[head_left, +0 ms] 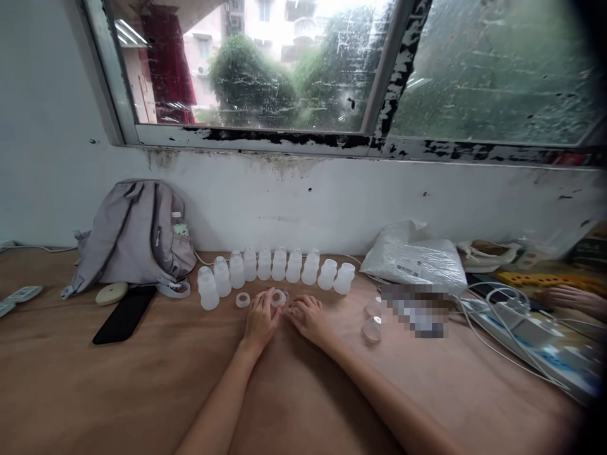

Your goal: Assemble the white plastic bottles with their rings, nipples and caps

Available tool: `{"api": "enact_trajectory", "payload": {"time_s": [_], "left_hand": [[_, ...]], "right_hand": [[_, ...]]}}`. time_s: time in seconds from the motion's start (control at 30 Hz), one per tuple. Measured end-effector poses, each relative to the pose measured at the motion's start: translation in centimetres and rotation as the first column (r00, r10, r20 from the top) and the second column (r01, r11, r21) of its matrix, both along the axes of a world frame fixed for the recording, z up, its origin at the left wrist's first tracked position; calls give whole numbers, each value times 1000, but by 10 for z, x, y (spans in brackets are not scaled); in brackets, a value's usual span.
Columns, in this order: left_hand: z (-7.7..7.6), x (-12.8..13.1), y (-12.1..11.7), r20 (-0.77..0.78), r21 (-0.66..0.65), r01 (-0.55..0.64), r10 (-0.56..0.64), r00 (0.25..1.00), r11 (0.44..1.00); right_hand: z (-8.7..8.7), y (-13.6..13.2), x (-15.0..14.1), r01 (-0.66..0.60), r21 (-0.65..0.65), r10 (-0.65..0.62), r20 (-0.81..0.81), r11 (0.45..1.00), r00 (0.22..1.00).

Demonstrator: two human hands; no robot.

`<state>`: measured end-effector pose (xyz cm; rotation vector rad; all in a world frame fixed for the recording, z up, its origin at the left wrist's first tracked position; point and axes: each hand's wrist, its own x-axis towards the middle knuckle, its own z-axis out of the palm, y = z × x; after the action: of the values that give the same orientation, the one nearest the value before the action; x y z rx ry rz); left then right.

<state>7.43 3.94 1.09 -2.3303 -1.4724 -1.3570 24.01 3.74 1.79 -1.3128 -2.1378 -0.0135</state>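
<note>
Both my hands rest on the brown table (118,385), fingertips almost meeting. My left hand (260,319) pinches a small translucent ring-shaped cap (279,297) between thumb and fingers. My right hand (308,317) lies curled beside it, fingertips close to the same cap; whether it holds anything is hidden. Behind them, several small translucent plastic bottles (279,264) stand in a curved row. Another loose ring cap (243,300) lies left of my left hand. Two more clear caps (372,319) lie to the right.
A grey backpack (135,237) leans on the wall at the left, with a black phone (124,314) and a round pale disc (111,293) before it. A white plastic bag (415,259), cables and a power strip (526,328) lie right. Another person's hand (571,298) shows at the far right.
</note>
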Motion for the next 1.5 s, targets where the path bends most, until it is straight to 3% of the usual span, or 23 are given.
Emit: {"api": "enact_trajectory", "payload": {"time_s": [0.07, 0.13, 0.3, 0.5, 0.67, 0.83, 0.97, 1.1, 1.17, 1.23, 1.33, 1.5], "left_hand": [[3, 0, -2, 3, -26, 31, -31, 1000, 999], [7, 0, -5, -7, -48, 80, -81, 997, 996], [15, 4, -12, -127, -168, 250, -273, 954, 953], [11, 7, -11, -252, -309, 200, -282, 926, 930], [9, 9, -11, -257, -279, 166, -241, 936, 946], [7, 16, -11, -90, -285, 137, -169, 981, 949], [7, 21, -11, 173, -352, 144, -87, 981, 925], [6, 25, -11, 448, -453, 322, -100, 888, 831], [4, 28, -13, 562, -462, 408, -96, 822, 788], [3, 32, -15, 639, -456, 416, -35, 768, 787], [5, 35, -19, 641, -446, 400, -26, 767, 800], [13, 35, -25, 493, -446, 433, -189, 849, 783]], "right_hand": [[1, -6, 4, -77, -49, 75, -40, 996, 996], [1, -8, 7, -108, -68, 94, -184, 992, 978], [-2, -3, 11, -70, -143, -12, -507, 987, 862], [-5, 1, 11, -68, -186, -49, -560, 980, 827], [-6, 1, 9, -75, -157, -18, -518, 985, 855], [-10, 3, 10, -78, -127, 9, -473, 989, 881], [-7, -4, 8, -131, -65, 102, -327, 989, 939], [-4, -11, 5, -188, 4, 183, -263, 982, 947], [-5, -10, 4, -161, -3, 151, -323, 987, 934], [-8, -8, 5, -120, -37, 98, -368, 992, 925], [-12, -4, 5, -78, -81, 41, -383, 994, 923], [-11, -2, 6, -57, -123, 0, -422, 991, 907]]}}
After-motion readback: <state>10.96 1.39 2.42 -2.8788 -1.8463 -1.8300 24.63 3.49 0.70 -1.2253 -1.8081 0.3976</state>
